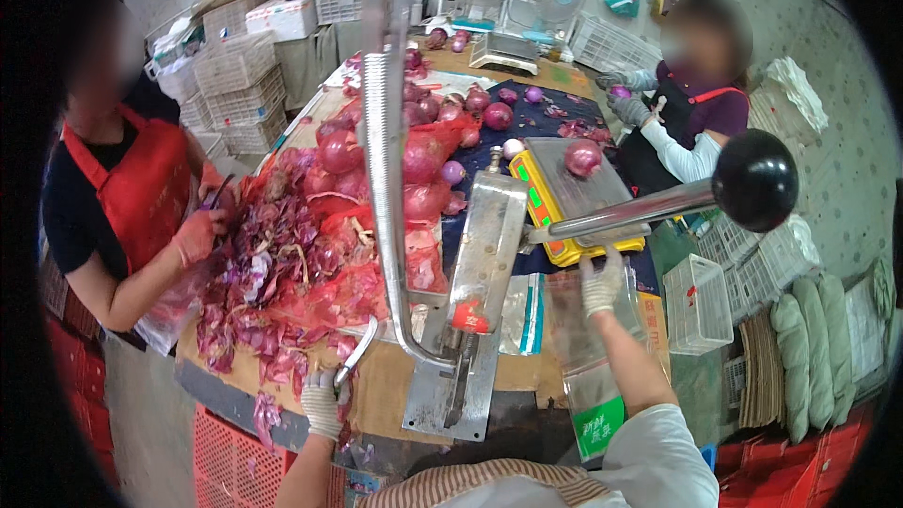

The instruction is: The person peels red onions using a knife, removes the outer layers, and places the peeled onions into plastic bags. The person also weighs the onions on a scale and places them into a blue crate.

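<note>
My left hand (323, 406), in a ribbed white glove, is closed at the table's front edge. From it rises a small curved knife (359, 350) with a silver blade; its handle is mostly hidden by the fingers. To the right, my right hand (602, 287), gloved too, reaches to the front edge of a yellow scale (553, 249) with its fingers apart. Beneath that hand lie clear plastic bags (574, 325), one with a green panel. A red onion (583, 158) rests on the scale's plate. Between my hands stands a metal lever press (484, 254) with a black ball knob (755, 181).
Onion skins (273, 263) and red netting cover the table's left side, with several onions (423, 155) behind. Two co-workers (122, 198) (701, 108) handle onions at left and far right. White crates (698, 301) stand at right, and a red crate (235, 456) below the table.
</note>
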A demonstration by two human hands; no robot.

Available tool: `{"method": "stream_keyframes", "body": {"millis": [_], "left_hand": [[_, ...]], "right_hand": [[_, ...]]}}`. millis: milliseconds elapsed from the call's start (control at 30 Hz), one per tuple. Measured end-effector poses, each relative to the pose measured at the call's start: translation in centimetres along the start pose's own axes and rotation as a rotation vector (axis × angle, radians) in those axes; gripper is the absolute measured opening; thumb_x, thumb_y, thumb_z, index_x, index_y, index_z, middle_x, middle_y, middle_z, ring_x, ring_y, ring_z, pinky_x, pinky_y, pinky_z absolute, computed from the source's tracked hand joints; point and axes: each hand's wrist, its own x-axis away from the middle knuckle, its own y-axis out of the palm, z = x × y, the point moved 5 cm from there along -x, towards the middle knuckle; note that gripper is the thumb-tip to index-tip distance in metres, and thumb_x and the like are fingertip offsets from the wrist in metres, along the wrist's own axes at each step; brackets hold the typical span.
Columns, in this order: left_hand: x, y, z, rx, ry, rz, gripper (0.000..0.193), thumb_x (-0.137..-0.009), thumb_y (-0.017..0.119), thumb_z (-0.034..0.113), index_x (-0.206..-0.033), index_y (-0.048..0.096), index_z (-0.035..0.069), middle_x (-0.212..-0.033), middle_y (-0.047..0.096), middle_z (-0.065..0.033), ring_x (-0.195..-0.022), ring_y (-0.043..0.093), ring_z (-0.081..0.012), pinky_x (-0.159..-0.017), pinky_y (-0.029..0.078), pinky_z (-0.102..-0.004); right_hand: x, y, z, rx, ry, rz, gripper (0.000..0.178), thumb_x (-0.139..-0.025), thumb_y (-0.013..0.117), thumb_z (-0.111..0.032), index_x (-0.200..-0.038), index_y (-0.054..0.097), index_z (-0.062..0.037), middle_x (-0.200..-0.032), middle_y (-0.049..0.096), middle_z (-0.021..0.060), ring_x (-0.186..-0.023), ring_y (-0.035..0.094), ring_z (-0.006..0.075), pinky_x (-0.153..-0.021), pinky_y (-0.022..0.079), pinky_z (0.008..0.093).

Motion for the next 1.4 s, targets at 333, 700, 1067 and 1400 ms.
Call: {"method": "stream_keyframes", "body": {"millis": [333,700,1067,1400], "left_hand": [[-0.6,-0.4,0.6,0.016,0.001,-0.028,0.021,-0.071,0.06,0.016,-0.091,0.055,0.009,-0.079,0.051,-0.0138,-0.073,0.05,-0.0332,-0.066,0.042,-0.043],[-0.1,0.1,0.0,-0.03,0.034,0.005,0.022,-0.07,0.059,0.017,-0.089,0.051,0.009,-0.076,0.049,-0.0138,-0.071,0.049,-0.033,-0.064,0.041,-0.0438],[-0.4,-0.1,0.4,-0.037,0.04,0.043,0.019,-0.071,0.059,0.018,-0.084,0.049,0.008,-0.073,0.048,-0.0135,-0.068,0.049,-0.0334,-0.061,0.041,-0.0438],[-0.6,-0.4,0.6,-0.01,0.04,0.027,0.018,-0.07,0.06,0.016,-0.083,0.05,0.008,-0.072,0.047,-0.0134,-0.068,0.048,-0.0325,-0.061,0.04,-0.043]], "right_hand": [[8.1,0.3,2.9,-0.022,0.181,-0.134,0.051,-0.071,0.068,-0.023,-0.114,0.048,-0.0032,-0.11,0.052,0.0183,-0.105,0.047,0.0351,-0.091,0.038,0.042],[10.1,1.2,4.1,0.028,0.238,-0.18,0.053,-0.07,0.067,-0.025,-0.114,0.047,-0.0033,-0.112,0.05,0.0197,-0.103,0.047,0.036,-0.089,0.04,0.0424],[10.1,1.5,4.4,0.091,0.151,-0.153,0.051,-0.07,0.068,-0.027,-0.111,0.048,-0.0041,-0.106,0.053,0.0192,-0.098,0.05,0.0351,-0.085,0.042,0.0423],[9.9,1.3,3.7,0.066,0.192,-0.184,0.047,-0.069,0.069,-0.025,-0.106,0.051,-0.0036,-0.101,0.054,0.0176,-0.093,0.052,0.0334,-0.081,0.044,0.041]]}}
